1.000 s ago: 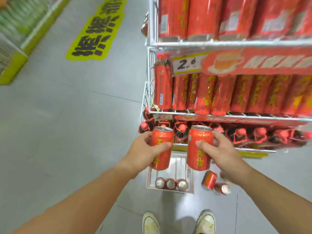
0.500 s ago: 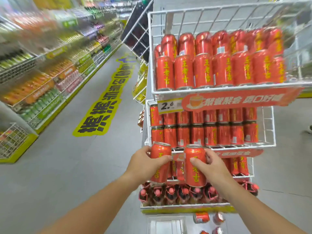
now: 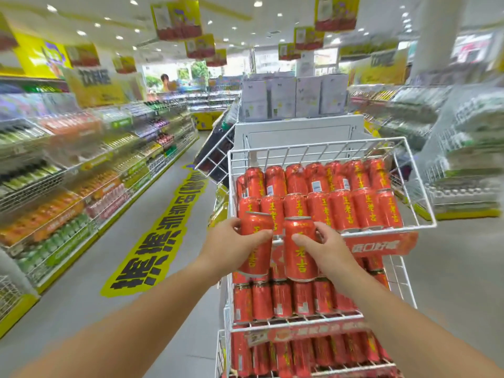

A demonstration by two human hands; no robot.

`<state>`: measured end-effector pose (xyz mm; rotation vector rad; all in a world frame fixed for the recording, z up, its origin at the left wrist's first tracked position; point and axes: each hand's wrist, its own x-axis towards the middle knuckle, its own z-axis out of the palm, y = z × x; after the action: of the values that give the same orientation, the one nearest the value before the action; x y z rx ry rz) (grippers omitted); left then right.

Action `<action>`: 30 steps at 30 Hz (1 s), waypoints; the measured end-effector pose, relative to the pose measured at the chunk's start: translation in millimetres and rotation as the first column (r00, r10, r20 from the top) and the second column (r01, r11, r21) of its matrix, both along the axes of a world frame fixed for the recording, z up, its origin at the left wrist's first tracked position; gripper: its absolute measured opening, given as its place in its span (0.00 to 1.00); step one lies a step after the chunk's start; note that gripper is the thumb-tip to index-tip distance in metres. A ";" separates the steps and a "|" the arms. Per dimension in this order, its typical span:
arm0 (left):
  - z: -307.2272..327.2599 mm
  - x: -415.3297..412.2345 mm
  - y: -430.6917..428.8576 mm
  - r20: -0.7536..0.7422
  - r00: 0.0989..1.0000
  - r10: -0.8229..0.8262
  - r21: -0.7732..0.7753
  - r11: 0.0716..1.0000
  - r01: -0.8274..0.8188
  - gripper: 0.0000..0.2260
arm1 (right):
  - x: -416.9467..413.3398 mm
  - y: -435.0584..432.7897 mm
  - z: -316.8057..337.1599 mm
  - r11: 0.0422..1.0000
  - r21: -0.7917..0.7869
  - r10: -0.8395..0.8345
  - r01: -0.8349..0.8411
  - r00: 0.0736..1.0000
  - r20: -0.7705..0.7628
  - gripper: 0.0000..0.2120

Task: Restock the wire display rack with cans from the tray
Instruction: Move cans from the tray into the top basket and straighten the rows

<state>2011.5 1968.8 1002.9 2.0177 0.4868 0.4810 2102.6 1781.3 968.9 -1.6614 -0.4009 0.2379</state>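
My left hand (image 3: pixel 227 245) grips one upright red can (image 3: pixel 255 257) with yellow characters. My right hand (image 3: pixel 328 248) grips a second red can (image 3: pixel 300 260) beside it. Both cans hang just in front of the top basket's front edge of the white wire display rack (image 3: pixel 321 150). That top basket holds rows of the same red cans (image 3: pixel 365 208), stacked two high. Lower shelves (image 3: pixel 297 321) of the rack are packed with more red cans. The tray is out of view below.
A grey aisle floor with a yellow floor sticker (image 3: pixel 158 241) runs along the left. Long shelves of drinks (image 3: pixel 68 197) line the aisle's left side. More wire racks (image 3: pixel 458 165) stand to the right. A person (image 3: pixel 166 81) is far back in the store.
Both hands have lifted their cans from down by the floor tray to the top basket's front edge. My view has swung up from the floor to the rack's top and the store beyond.
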 end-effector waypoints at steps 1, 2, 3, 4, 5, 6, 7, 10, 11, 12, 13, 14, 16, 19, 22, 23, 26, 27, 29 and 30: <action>11.4 7.6 -1.1 0.020 1.000 0.011 0.011 1.000 -0.011 0.15 | 10.0 0.6 9.5 1.000 0.006 0.005 -0.005 1.000 0.013 0.27; 22.5 15.5 -2.1 0.032 0.999 0.021 0.010 1.000 -0.021 0.14 | 22.0 1.9 17.7 1.000 0.012 0.009 -0.009 1.000 0.029 0.27; 32.8 24.3 -2.4 0.039 0.999 0.033 -0.004 0.999 -0.033 0.15 | 32.8 3.1 27.2 1.000 0.008 0.012 -0.012 0.999 0.046 0.31; 41.9 34.0 -1.4 0.045 0.998 0.046 -0.018 0.999 -0.046 0.16 | 45.5 5.3 35.3 1.000 0.002 0.006 -0.006 0.998 0.065 0.36; 50.1 43.9 0.1 0.049 0.997 0.066 -0.018 0.998 -0.066 0.17 | 59.1 7.8 42.2 1.000 -0.007 -0.005 0.006 0.997 0.076 0.42; 57.4 53.6 1.9 0.050 0.994 0.097 0.002 0.995 -0.098 0.18 | 74.2 11.6 46.7 1.000 -0.006 -0.007 0.008 0.996 0.089 0.47; 63.4 64.0 4.9 0.055 0.990 0.131 0.034 0.990 -0.133 0.19 | 90.9 15.5 49.9 1.000 0.002 -0.002 0.002 0.995 0.096 0.49; 79.6 94.5 13.6 0.087 0.972 0.220 0.104 0.968 -0.228 0.17 | 132.7 30.9 62.2 0.999 0.017 0.036 -0.038 0.994 0.108 0.47; 83.0 104.7 17.3 0.095 0.967 0.238 0.108 0.963 -0.248 0.16 | 142.6 36.9 67.1 0.999 0.028 0.042 -0.045 0.993 0.106 0.44; 84.6 115.3 21.7 0.099 0.961 0.257 0.107 0.958 -0.267 0.16 | 150.0 42.3 72.2 0.998 0.038 0.053 -0.058 0.993 0.106 0.40; 85.9 125.3 25.6 0.100 0.956 0.275 0.106 0.952 -0.285 0.16 | 157.3 47.3 76.2 0.997 0.046 0.063 -0.069 0.992 0.109 0.34; 87.3 134.2 28.3 0.102 0.951 0.292 0.110 0.947 -0.302 0.17 | 165.2 52.6 79.1 0.997 0.045 0.058 -0.063 0.993 0.106 0.29; 88.0 150.9 34.9 0.098 0.944 0.316 0.123 0.937 -0.326 0.17 | 178.8 64.6 82.7 0.996 0.052 0.063 -0.069 0.992 0.107 0.20; 87.5 167.9 37.0 0.056 0.948 0.314 0.191 0.929 -0.319 0.17 | 196.3 79.8 76.8 0.996 0.036 0.078 -0.084 0.985 0.152 0.15; 80.7 180.9 34.8 0.016 0.954 0.301 0.281 0.914 -0.293 0.18 | 205.0 92.4 69.5 0.998 0.012 0.063 -0.066 0.983 0.174 0.23; 79.8 183.2 33.3 -0.005 0.954 0.299 0.309 0.908 -0.283 0.18 | 206.1 94.9 68.3 0.998 0.005 0.061 -0.063 0.983 0.175 0.23; 79.6 185.0 34.2 -0.047 0.944 0.326 0.301 0.906 -0.298 0.20 | 207.5 99.6 65.2 0.997 -0.013 0.074 -0.073 0.989 0.130 0.24; 79.3 185.0 36.8 -0.053 0.938 0.343 0.285 0.905 -0.315 0.24 | 207.6 100.6 64.7 0.996 -0.028 0.083 -0.080 0.989 0.126 0.27; 79.4 185.0 41.7 -0.068 0.931 0.358 0.301 0.897 -0.323 0.25 | 210.7 103.8 61.0 0.996 -0.041 0.085 -0.081 0.989 0.123 0.36; 79.3 185.6 43.7 -0.079 0.928 0.365 0.314 0.892 -0.324 0.24 | 212.8 105.8 58.6 0.995 -0.050 0.088 -0.083 0.989 0.119 0.37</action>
<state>2197.0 2012.5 1082.2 2.2705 0.9159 0.6672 2315.5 1887.1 1027.5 -1.7098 -0.5629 0.2110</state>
